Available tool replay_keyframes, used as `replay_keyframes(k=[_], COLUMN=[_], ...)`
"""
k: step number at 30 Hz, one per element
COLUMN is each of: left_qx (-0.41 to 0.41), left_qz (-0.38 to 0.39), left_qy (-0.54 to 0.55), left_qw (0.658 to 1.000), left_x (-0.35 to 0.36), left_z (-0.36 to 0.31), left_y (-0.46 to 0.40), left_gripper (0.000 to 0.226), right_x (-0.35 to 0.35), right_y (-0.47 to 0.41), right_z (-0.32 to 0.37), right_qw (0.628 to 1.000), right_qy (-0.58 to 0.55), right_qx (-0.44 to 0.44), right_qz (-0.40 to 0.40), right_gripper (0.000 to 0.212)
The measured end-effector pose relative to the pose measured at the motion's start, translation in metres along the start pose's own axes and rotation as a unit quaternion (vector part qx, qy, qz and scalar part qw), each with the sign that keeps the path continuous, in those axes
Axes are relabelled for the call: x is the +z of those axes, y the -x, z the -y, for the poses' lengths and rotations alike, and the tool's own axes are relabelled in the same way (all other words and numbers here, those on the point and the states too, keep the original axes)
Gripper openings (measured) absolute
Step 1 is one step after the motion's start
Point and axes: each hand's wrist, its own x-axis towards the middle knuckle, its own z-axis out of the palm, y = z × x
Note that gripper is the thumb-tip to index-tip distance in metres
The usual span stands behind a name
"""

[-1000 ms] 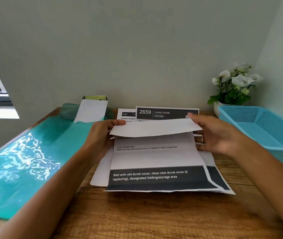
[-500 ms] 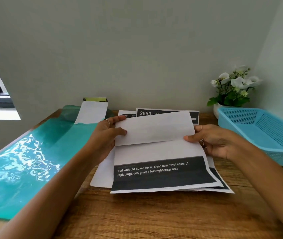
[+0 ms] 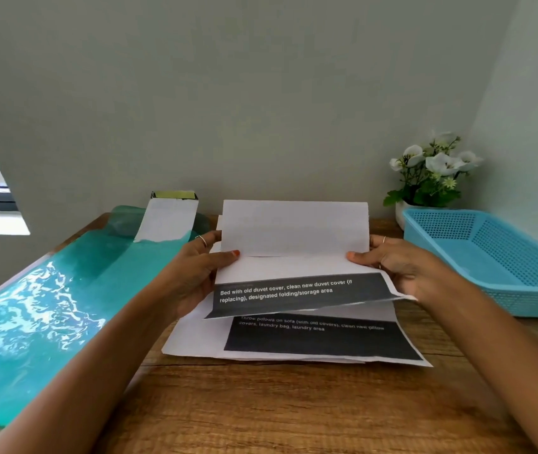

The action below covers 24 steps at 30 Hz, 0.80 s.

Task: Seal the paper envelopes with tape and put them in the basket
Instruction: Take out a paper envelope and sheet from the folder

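Teal mat (image 3: 41, 309) lies at far left of wooden desk (image 3: 293, 414); white strip (image 3: 166, 221) rests on its far end. L hand (image 3: 195, 273) pinches left edge of folded sheet (image 3: 293, 253), thumb on front. Vs. 0.5 s ago, sheet is raised off paper stack (image 3: 320, 339); upper flap now hides the header behind; second dark band on stack is exposed. R hand (image 3: 395, 267) pinches right edge. Blue basket (image 3: 490, 257) sits at far right, beside flower pot (image 3: 431, 172), apart from sheet.
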Motion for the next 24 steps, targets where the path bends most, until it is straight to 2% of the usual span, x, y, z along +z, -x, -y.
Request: replay_keyframes(k=[9, 14, 17, 19, 22, 24], left_qx=[-0.02, -0.079, -0.096, -0.099, -0.09, -0.079], left_qz=[-0.01, -0.042, -0.05, -0.043, -0.038, -0.049], left_qy=[0.021, 0.028, 0.044, -0.004, -0.091, -0.116], left_qw=[1.0, 0.996, 0.993, 0.994, 0.991, 0.989], left_x=[-0.006, -0.005, -0.003, -0.001, 0.003, 0.005], left_z=[-0.005, -0.007, -0.009, -0.009, -0.007, -0.006], left_y=[0.0, 0.005, 0.009, 0.009, 0.009, 0.008], left_gripper=[0.034, 0.021, 0.023, 0.021, 0.021, 0.018], right_x=[0.001, 0.001, 0.003, 0.006, 0.004, -0.002], right_y=[0.0, 0.002, 0.003, 0.003, 0.006, 0.008], right_z=[-0.002, -0.004, -0.005, -0.005, 0.001, 0.008], right_qw=[0.998, 0.995, 0.997, 0.999, 0.997, 0.994], right_qy=[-0.058, -0.094, -0.053, -0.004, 0.066, 0.1], right_qx=[-0.012, -0.031, -0.05, -0.047, -0.034, -0.048], right_qz=[0.008, 0.018, 0.023, 0.025, 0.019, -0.01], right_gripper=[0.044, 0.016, 0.017, 0.028, 0.03, 0.039])
